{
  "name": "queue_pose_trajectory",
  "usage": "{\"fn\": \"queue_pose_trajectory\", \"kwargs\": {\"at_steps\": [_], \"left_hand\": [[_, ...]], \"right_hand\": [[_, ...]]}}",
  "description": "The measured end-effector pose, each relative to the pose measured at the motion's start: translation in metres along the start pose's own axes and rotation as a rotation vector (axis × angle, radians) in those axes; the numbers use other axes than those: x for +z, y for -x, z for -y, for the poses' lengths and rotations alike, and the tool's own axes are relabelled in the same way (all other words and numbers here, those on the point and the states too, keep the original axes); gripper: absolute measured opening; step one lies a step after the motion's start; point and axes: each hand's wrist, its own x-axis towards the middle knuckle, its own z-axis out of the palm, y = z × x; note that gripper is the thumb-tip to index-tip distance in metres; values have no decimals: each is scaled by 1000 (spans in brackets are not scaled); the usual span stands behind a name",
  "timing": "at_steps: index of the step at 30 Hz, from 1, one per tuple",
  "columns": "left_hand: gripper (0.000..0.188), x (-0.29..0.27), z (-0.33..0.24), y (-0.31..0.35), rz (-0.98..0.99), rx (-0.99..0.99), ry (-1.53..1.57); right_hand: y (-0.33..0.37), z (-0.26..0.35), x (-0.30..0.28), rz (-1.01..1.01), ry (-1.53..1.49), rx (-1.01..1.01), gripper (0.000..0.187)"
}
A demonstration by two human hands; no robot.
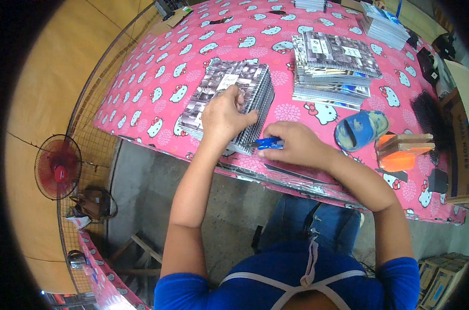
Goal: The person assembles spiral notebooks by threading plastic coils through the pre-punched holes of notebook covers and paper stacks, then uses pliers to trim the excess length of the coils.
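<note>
A stack of spiral notebooks [206, 95] with black-and-white photo covers lies near the table's front edge, its wire bindings facing right. My left hand [224, 118] rests on the top notebook with curled fingers, its thumb against the wire binding. In my right hand [300, 145] are small blue-handled pliers [270, 143], gripped between thumb and fingers. Their jaws point left, at the near end of the bindings. Whether the jaws touch a wire is too small to tell.
Another notebook pile [332, 77] stands farther back, and a third stack [384, 28] sits at the far right. Right of my hand lie a blue slipper [361, 130] and an orange block-like object [399, 155]. A black brush [425, 116] and a cardboard box [460, 139] line the right edge.
</note>
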Motion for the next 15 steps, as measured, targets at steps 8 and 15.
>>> {"fn": "queue_pose_trajectory", "kwargs": {"at_steps": [8,15], "left_hand": [[40,7,9,0,-48,43,5],[40,5,6,1,-50,34,25]], "right_hand": [[-1,-2,-1,260,-465,305,41],[8,-6,4,-159,365,-189,40]]}}
